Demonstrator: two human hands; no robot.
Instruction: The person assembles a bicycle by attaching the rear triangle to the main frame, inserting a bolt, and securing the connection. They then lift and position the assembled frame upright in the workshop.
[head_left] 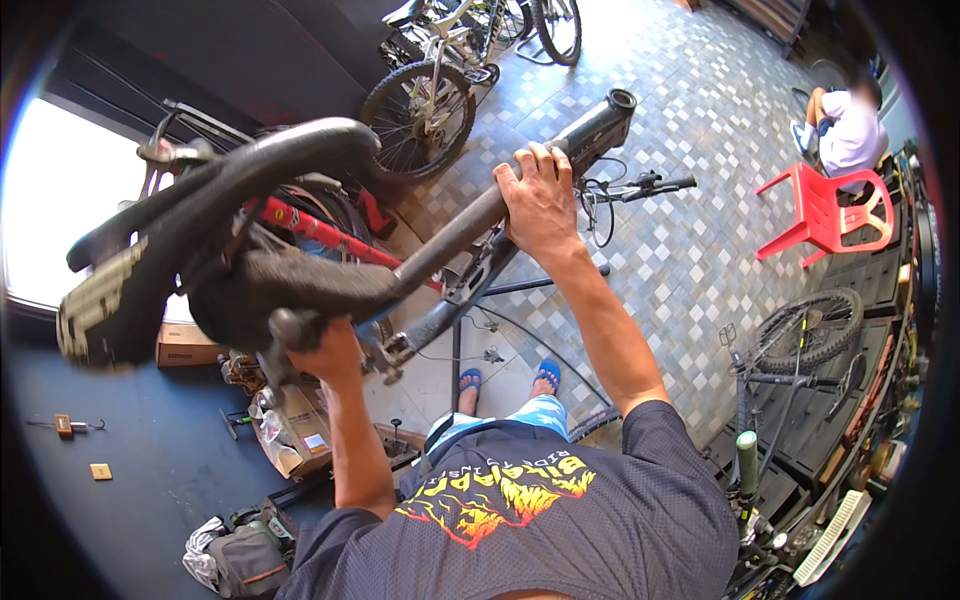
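A dark bicycle frame (455, 240) is held up across my front, its bare head tube (621, 100) pointing up to the right. My right hand (540, 195) wraps round its tube near that head tube. Lower on the left, my left hand (330, 352) is closed on the frame's rear part; the exact part gripped is partly hidden. A black saddle (250, 185) looms large and blurred at the left. Beyond the frame, a handlebar (645, 187) with looped cables shows, and thin black cables (490, 350) hang below.
Several bicycles (430, 100) stand at the back. A red plastic chair (825, 215) and a seated person (850, 135) are at right. Below them are a loose wheel (810, 330) and tool-laden shelving. Cardboard boxes (295, 430) and a grey bag (245, 560) lie at left beside the blue wall.
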